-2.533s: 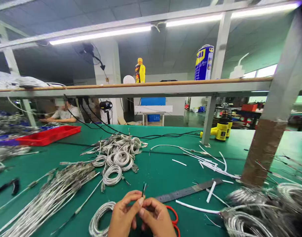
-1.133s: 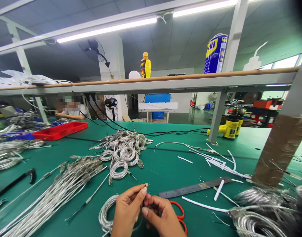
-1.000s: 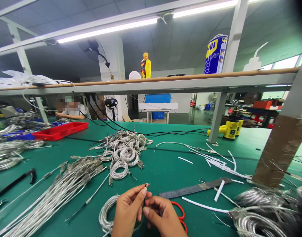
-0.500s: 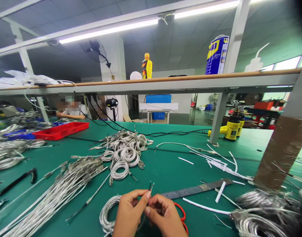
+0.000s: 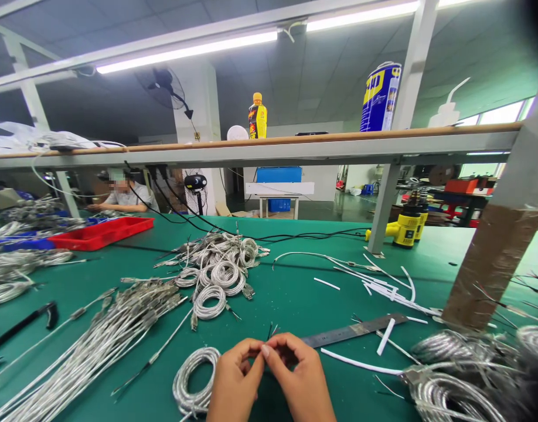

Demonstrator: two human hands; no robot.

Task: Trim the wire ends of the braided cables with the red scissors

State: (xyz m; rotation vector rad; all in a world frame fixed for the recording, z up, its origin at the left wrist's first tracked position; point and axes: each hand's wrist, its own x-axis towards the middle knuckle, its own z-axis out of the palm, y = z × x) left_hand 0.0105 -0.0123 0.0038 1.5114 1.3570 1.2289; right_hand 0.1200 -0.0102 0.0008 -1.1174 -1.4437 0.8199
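1. At the lower middle of the frame, your left hand (image 5: 238, 378) and right hand (image 5: 299, 372) met, thumbs and fingertips pinched narrow on the wire ends (image 5: 272, 330).
2. A cable coil (image 5: 181, 380) lay just beside your left hand, limiting room that way; more coils (image 5: 445, 381) filled the lower right corner, well apart from your right hand.
3. The wire ends stuck up just above your fingertips, splayed slightly, pointing up the frame; their long axis ran away from you. Your hands hid the rest.
4. The steel ruler (image 5: 357, 331) slanted up rightward from behind your right hand, its long edges bounding that side.
5. Ahead, your room was the green tabletop (image 5: 286, 293) between the cable heap (image 5: 220, 252) at centre left and the white tubes (image 5: 383, 290) at centre right.
6. The tabletop's far edge passed beneath the shelf (image 5: 269, 151).
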